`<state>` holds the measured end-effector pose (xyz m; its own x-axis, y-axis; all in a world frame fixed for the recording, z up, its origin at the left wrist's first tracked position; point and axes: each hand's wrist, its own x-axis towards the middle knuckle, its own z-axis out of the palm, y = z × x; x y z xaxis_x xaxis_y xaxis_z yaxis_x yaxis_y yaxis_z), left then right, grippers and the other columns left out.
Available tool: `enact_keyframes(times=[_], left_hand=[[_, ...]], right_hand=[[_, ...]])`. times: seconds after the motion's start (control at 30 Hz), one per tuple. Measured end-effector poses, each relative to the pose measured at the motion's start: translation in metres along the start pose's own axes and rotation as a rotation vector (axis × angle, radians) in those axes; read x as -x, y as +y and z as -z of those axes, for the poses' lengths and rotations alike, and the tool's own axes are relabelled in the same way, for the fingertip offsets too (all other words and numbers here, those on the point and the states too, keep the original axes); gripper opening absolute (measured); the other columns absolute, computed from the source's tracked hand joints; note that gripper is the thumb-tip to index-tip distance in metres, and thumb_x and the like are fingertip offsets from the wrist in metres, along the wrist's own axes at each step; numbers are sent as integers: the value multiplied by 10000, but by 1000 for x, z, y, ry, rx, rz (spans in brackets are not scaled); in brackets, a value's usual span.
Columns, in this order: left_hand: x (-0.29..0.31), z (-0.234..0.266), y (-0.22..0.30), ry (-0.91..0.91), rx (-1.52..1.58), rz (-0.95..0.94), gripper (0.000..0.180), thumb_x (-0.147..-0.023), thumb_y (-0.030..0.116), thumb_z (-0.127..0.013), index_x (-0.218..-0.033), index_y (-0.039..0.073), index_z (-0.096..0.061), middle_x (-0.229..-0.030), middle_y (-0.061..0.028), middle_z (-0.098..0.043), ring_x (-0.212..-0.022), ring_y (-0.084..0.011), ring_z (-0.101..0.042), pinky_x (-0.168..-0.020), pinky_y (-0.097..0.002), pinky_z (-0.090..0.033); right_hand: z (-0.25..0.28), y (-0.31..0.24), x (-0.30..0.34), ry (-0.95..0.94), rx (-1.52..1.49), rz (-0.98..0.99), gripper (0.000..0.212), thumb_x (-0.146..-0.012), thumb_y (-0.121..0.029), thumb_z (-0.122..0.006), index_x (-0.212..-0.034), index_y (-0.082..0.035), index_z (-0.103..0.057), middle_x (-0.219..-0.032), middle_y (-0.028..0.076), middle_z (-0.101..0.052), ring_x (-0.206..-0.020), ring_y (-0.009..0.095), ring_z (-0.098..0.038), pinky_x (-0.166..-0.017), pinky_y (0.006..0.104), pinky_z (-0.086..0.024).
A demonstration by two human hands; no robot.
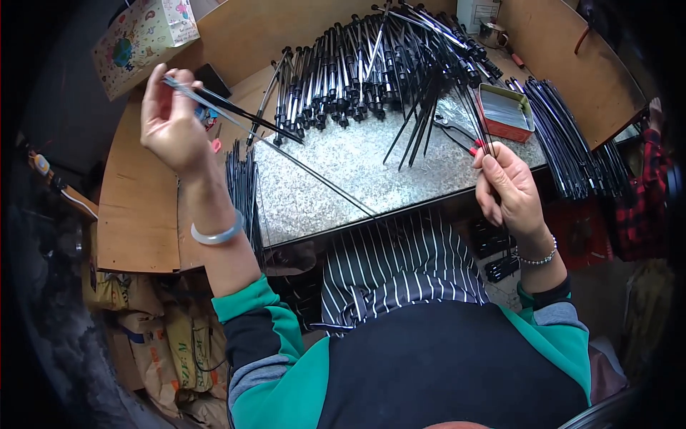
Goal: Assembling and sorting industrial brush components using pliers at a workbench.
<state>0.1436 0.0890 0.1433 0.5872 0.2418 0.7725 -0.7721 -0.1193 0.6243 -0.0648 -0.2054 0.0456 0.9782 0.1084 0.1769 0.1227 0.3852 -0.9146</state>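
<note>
My left hand [175,125] is raised at the left, fingers closed on long thin black rods [307,170] with a pale, shiny end near the fingertips. The rods slant down to the right across the worktop. My right hand [509,187], at the front right of the worktop, pinches several thin black strips [471,107] that stand nearly upright. Next to it lie pliers [457,130] with red handles. Loose black strips [421,118] fan out left of the pliers. Behind them is a big pile of silver rods with black end fittings [336,79].
A red tin [506,132] of thin silvery pieces stands right of the pliers, beside a stack of black strips [572,143]. Another black bundle [241,186] lies at the left edge. Wooden panels [139,207] border the speckled worktop [314,193]. A metal mug [491,33] stands at the back.
</note>
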Motion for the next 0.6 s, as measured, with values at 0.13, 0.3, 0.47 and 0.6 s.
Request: enact_keyframes(times=[0.13, 0.3, 0.47, 0.6], left_hand=[[62, -43, 16, -344, -3, -53, 357, -787, -34, -646, -1132, 18, -570, -920, -118, -647, -764, -160, -635, -688, -242, -568], [102, -77, 33, -413, 53, -8, 366, -704, 9, -734, -1042, 17, -593, -860, -109, -633, -727, -161, -634, -613, -223, -577], [110, -79, 23, -450, -13, -77, 414, -705, 6, -744, -1080, 22, -568, -891, -107, -649, -783, -153, -645, -644, -232, -573], [109, -74, 24, -374, 235, -78, 401, -699, -4, -738, -1060, 9, -564, -863, -89, -618, -736, -142, -621, -649, -244, -570]], right_hand=[[-23, 16, -12, 240, 217, 114, 170, -988, -160, -379, -996, -13, -463, -783, 100, -627, -565, 100, -588, -503, 168, -477], [-49, 23, -9, 148, 120, 11, 174, -987, -171, -382, -1019, -11, -443, -737, 124, -621, -534, 115, -588, -489, 174, -487], [-36, 31, -2, 41, 103, 17, 160, -988, -173, -383, -1036, -27, -427, -642, 87, -579, -438, 86, -506, -400, 158, -414], [-42, 19, -3, 247, -39, 37, 126, -985, -137, -373, -975, -29, -437, -591, 48, -555, -391, 61, -450, -356, 149, -340]])
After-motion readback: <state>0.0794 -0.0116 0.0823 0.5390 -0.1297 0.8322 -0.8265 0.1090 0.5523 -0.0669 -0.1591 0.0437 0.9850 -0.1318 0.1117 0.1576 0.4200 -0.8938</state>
